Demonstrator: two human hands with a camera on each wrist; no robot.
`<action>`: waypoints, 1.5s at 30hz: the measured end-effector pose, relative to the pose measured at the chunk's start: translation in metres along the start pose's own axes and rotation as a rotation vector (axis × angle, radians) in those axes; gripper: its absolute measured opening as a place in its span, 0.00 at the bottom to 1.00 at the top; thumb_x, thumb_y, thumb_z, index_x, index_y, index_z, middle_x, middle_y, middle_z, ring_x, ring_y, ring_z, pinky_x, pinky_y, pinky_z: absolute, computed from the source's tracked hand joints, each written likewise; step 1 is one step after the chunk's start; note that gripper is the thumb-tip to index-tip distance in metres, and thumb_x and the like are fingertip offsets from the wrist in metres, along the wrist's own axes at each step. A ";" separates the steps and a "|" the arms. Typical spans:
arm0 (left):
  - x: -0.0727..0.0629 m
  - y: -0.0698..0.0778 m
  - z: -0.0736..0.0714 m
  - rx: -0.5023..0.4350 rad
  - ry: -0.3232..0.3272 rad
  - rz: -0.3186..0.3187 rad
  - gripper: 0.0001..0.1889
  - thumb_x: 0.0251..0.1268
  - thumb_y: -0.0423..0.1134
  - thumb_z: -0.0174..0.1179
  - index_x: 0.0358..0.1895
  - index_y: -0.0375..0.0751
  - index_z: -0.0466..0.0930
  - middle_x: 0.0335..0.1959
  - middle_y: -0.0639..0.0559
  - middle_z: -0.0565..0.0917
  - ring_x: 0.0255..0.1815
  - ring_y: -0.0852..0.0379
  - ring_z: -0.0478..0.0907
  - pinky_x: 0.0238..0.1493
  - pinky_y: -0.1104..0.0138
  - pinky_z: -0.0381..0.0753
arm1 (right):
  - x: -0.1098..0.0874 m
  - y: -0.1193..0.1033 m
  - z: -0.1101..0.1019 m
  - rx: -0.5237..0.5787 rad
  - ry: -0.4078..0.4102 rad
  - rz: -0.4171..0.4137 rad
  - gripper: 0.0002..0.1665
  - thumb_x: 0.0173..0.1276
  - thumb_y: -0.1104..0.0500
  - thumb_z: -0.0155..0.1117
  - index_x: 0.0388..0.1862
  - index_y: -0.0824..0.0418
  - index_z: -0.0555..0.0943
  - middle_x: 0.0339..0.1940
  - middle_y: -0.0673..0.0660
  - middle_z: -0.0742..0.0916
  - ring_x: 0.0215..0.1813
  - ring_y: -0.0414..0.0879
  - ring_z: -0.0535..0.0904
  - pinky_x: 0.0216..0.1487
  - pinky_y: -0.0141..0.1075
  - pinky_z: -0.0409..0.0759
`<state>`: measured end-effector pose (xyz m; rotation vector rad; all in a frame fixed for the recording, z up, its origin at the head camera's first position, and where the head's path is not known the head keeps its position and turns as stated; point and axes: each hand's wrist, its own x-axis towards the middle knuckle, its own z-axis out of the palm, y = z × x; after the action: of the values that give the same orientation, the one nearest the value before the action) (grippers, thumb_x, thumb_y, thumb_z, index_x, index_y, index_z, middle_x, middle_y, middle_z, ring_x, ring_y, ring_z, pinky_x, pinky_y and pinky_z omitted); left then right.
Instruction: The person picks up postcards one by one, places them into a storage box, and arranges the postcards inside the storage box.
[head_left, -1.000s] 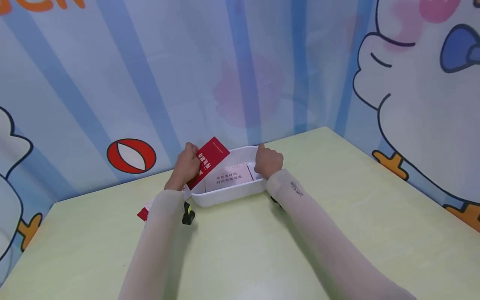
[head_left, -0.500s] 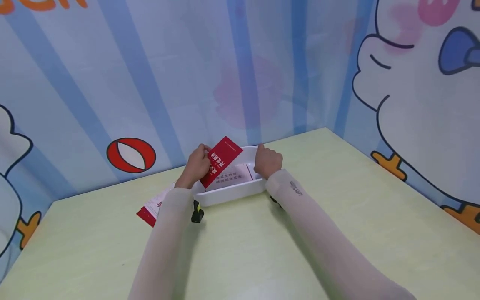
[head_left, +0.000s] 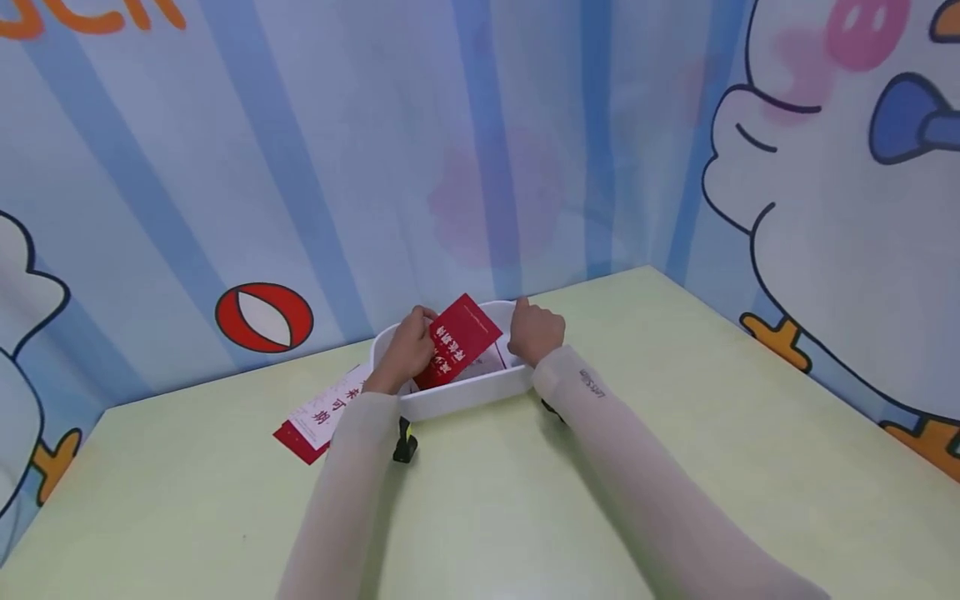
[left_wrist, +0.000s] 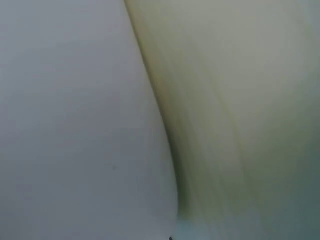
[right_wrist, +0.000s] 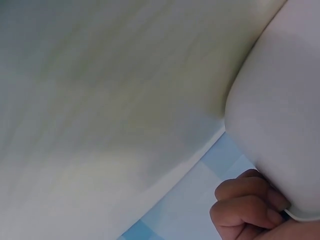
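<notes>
My left hand (head_left: pixel 408 350) pinches a red card (head_left: pixel 463 340) with pale printing, tilted over the inside of a white plastic tray (head_left: pixel 467 397). Beneath it, a pale printed card (head_left: pixel 491 362) in the tray is mostly covered. At the tray's right end my right hand (head_left: pixel 537 331) grips the rim; the right wrist view shows its curled fingers (right_wrist: pixel 245 202) at the rim. Only the tray's smooth outer wall (left_wrist: pixel 85 125) and the tabletop fill the left wrist view, with the left hand out of sight there.
Left of the tray, a white card with red characters (head_left: pixel 326 414) overlaps a red card (head_left: pixel 302 443) on the pale table (head_left: pixel 187 492). A striped, cartoon-printed backdrop (head_left: pixel 337 167) rises directly behind the tray and along the table's right side.
My left hand has moved right with the red card, from the tray's left end to over its inside. The cards on the left are more exposed. My right hand keeps its grip.
</notes>
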<state>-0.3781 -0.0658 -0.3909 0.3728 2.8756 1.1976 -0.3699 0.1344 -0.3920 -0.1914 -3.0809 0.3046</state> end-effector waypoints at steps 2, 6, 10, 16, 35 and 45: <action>0.004 0.002 -0.001 0.014 0.000 0.010 0.19 0.76 0.38 0.47 0.66 0.41 0.61 0.61 0.41 0.74 0.57 0.46 0.77 0.59 0.54 0.82 | 0.002 0.002 -0.003 0.005 0.003 0.000 0.36 0.64 0.53 0.68 0.68 0.62 0.68 0.45 0.58 0.89 0.43 0.50 0.87 0.53 0.45 0.85; 0.010 0.006 -0.004 0.030 0.021 0.020 0.18 0.78 0.39 0.45 0.65 0.40 0.63 0.61 0.42 0.73 0.59 0.46 0.74 0.61 0.54 0.81 | 0.006 0.001 -0.008 0.013 0.018 0.006 0.34 0.65 0.53 0.68 0.66 0.61 0.68 0.47 0.58 0.88 0.44 0.50 0.87 0.54 0.46 0.85; 0.011 0.005 -0.006 0.060 0.041 0.008 0.17 0.79 0.39 0.44 0.65 0.42 0.64 0.61 0.42 0.73 0.61 0.46 0.71 0.64 0.53 0.79 | 0.007 -0.001 -0.008 0.017 0.009 0.010 0.32 0.65 0.53 0.67 0.64 0.62 0.68 0.47 0.59 0.87 0.45 0.51 0.86 0.53 0.46 0.85; 0.004 0.000 -0.004 0.143 0.050 0.007 0.17 0.76 0.36 0.48 0.65 0.44 0.65 0.62 0.43 0.74 0.64 0.46 0.67 0.70 0.52 0.73 | 0.004 -0.002 -0.002 0.013 -0.018 0.014 0.32 0.66 0.54 0.66 0.65 0.62 0.68 0.47 0.59 0.87 0.45 0.51 0.86 0.52 0.45 0.85; -0.004 -0.004 -0.002 0.310 -0.082 0.139 0.29 0.64 0.41 0.60 0.69 0.46 0.64 0.63 0.40 0.70 0.65 0.44 0.58 0.73 0.46 0.51 | -0.001 -0.005 -0.001 0.028 -0.034 0.038 0.35 0.66 0.53 0.67 0.67 0.62 0.66 0.51 0.60 0.87 0.49 0.51 0.86 0.55 0.44 0.84; -0.004 -0.002 -0.001 0.353 -0.156 0.127 0.40 0.58 0.43 0.63 0.75 0.50 0.56 0.70 0.39 0.64 0.69 0.41 0.55 0.72 0.44 0.52 | 0.004 -0.003 0.000 0.028 -0.040 0.041 0.34 0.65 0.53 0.68 0.66 0.62 0.67 0.50 0.60 0.87 0.48 0.52 0.86 0.54 0.46 0.84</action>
<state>-0.3746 -0.0687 -0.3916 0.6295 2.9534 0.6296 -0.3744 0.1316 -0.3909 -0.2511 -3.1138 0.3581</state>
